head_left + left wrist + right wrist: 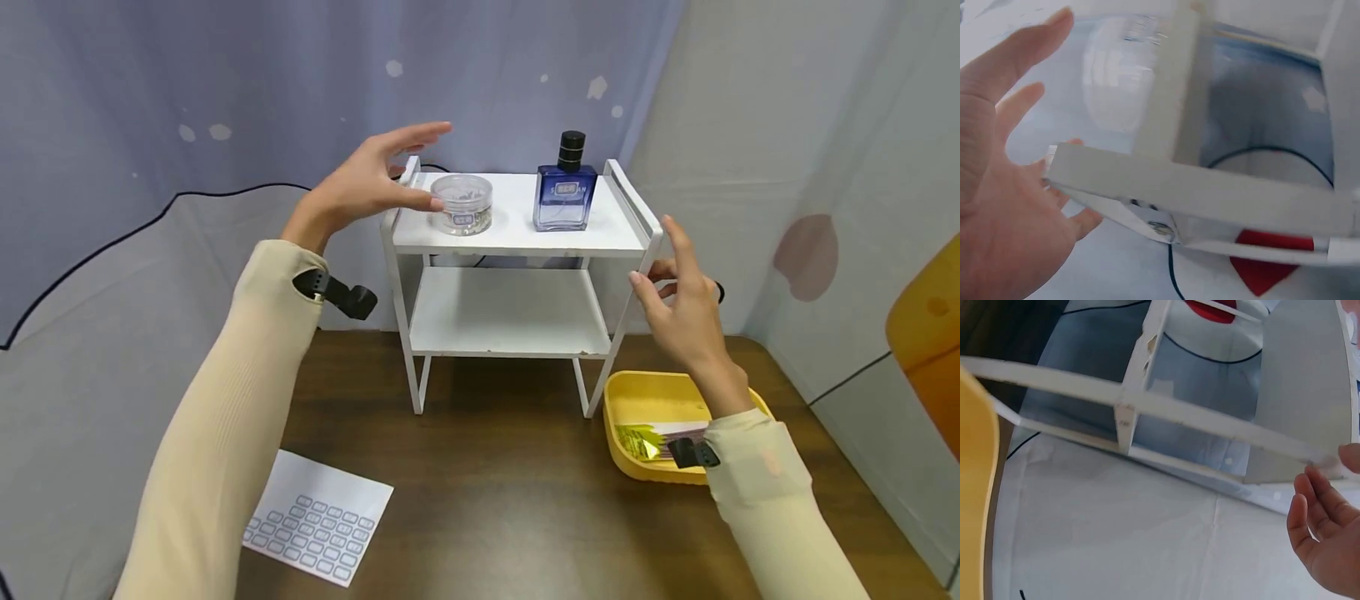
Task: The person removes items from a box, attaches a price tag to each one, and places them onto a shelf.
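A two-tier white rack (513, 312) stands on the brown table. On its top shelf are a round clear jar (474, 196) with small bits inside and a blue perfume bottle (565, 200) with a black cap. Each carries a small framed label. My left hand (358, 185) is spread beside the jar, its thumb tip overlapping the jar's left edge in the head view; contact is unclear. Beside the rack's right leg is my right hand (686, 312), index finger raised and the others loosely bent. In the right wrist view, its fingertips (1313, 481) come close to the white frame.
A yellow basket (619, 450) at the right holds shiny yellow-green packaging (639, 442). At the front left lies a white sheet of framed labels (330, 483), partly behind the left sleeve. Curtains hang behind the rack, and a black cable (176, 197) runs along the left.
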The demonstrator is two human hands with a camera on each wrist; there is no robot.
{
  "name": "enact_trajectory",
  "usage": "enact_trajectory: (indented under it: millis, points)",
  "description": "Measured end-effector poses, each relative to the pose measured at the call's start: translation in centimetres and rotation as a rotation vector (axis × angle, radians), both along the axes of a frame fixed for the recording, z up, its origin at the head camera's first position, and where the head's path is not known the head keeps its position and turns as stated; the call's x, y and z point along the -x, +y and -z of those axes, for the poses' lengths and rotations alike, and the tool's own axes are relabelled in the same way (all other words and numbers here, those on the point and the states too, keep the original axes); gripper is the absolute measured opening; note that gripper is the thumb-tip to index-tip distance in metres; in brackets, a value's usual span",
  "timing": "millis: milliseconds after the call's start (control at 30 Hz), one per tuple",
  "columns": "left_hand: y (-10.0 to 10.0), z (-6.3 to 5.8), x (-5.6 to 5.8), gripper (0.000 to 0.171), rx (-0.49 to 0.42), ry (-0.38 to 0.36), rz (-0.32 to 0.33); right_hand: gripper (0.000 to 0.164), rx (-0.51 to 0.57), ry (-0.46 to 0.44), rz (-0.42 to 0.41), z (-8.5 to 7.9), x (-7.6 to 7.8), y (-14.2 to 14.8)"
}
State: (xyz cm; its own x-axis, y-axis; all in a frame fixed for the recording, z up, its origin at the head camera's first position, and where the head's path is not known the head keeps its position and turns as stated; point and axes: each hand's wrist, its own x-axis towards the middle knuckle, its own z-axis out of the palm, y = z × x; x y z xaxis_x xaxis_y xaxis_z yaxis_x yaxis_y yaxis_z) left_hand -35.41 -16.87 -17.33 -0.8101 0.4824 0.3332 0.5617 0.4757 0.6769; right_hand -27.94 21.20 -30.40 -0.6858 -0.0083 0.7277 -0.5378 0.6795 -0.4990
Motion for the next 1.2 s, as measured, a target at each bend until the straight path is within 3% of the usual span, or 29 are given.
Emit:
enact_trajectory:
  millis: [167, 300, 433, 533, 633, 800, 1033, 1200]
  points:
    - [-1.1, 1.2, -1.8, 0.086, -0.243, 0.133, -0.126, 0.064, -0.006, -0.001, -0.015, 0.7, -0.5, 1.4]
    - [-1.5, 2.8, -4.0, 0.081, -0.409, 0.261, -0.203, 0.057, -0.031, -0.010, -0.005, 1.6, -1.1, 3.0]
    - [-1.4, 5.3, -6.4, 0.076, -0.549, 0.407, -0.167, 0.051, -0.046, -0.042, 0.021, 2.9, -1.8, 4.9]
    - [-1.0, 7.5, -8.0, 0.084, -0.586, 0.507, -0.115, 0.047, -0.051, -0.071, 0.048, 4.2, -2.5, 6.5]
    - [-0.2, 9.8, -9.1, 0.091, -0.571, 0.563, -0.099, 0.046, -0.056, -0.097, 0.097, 5.8, -3.3, 8.2]
    - [1.8, 13.5, -10.3, 0.077, -0.572, 0.574, -0.041, 0.046, -0.083, -0.161, 0.200, 9.0, -4.6, 11.2]
    - [5.9, 17.6, -12.0, 0.055, -0.616, 0.587, 0.136, 0.051, -0.182, -0.301, 0.281, 12.5, -6.1, 15.2]
    - [9.3, 20.2, -12.6, 0.054, -0.492, 0.491, 0.217, 0.064, -0.222, -0.496, 0.274, 14.2, -7.1, 17.6]
